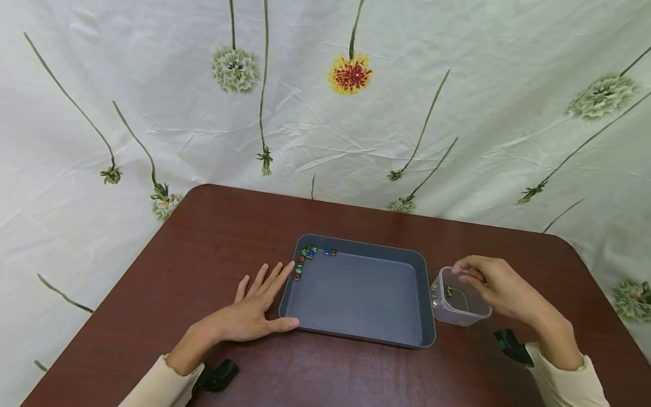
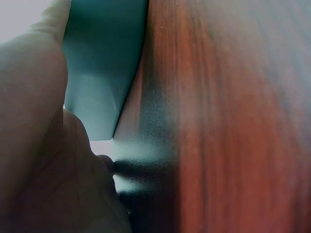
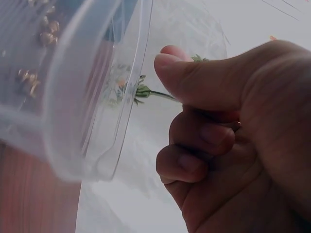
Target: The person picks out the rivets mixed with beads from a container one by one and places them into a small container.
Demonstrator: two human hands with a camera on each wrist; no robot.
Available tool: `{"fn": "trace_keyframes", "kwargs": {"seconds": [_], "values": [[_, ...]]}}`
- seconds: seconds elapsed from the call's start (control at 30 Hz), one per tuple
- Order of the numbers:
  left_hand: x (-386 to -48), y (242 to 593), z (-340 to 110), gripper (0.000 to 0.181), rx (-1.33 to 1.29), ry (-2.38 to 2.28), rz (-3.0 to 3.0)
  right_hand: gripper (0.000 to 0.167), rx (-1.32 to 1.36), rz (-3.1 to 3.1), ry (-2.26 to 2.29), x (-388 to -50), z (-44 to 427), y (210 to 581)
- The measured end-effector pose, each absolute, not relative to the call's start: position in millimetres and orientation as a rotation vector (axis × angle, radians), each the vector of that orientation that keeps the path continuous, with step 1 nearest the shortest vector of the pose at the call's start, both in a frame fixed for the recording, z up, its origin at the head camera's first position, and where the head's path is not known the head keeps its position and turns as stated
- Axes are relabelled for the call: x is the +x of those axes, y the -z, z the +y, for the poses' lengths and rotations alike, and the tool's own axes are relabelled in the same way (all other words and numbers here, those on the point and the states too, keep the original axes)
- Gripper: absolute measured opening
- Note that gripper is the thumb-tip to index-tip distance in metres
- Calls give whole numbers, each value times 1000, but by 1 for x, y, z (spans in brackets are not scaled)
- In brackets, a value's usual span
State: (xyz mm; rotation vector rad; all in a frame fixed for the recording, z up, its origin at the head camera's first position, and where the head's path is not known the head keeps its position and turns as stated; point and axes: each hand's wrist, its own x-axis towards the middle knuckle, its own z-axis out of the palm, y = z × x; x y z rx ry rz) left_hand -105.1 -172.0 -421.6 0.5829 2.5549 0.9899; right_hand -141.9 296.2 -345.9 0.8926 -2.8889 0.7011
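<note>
A shallow dark grey tray (image 1: 361, 294) lies on the table, with several small coloured beads (image 1: 301, 260) along its far left corner. My left hand (image 1: 249, 316) is spread flat beside the tray's left side. Its index fingertip and thumb are at the tray's rim. In the left wrist view the tray's side (image 2: 104, 73) shows past the thumb. Over the clear plastic container (image 1: 460, 317) my right hand (image 1: 503, 285) hovers with curled fingers. The right wrist view shows its thumb (image 3: 204, 80) drawn against the index finger; no held thing is visible. Small gold-coloured pieces (image 3: 30, 81) lie inside the container.
The dark red-brown wooden table (image 1: 244, 226) carries the tray and, close to its right side, the container. A white cloth with a flower print (image 1: 351, 141) hangs behind the table. Dark wrist devices (image 1: 217, 376) sit at both cuffs.
</note>
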Motion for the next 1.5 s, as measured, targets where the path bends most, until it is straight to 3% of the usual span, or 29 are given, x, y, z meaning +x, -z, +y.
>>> {"fn": "trace_keyframes", "kwargs": {"seconds": [0.67, 1.5], "values": [[-105, 421, -172, 100, 585, -989, 2554, 14, 1019, -2952, -796, -157, 243, 351], [-105, 422, -172, 100, 581, -983, 2557, 15, 1387, -2898, -631, -215, 132, 365]]}}
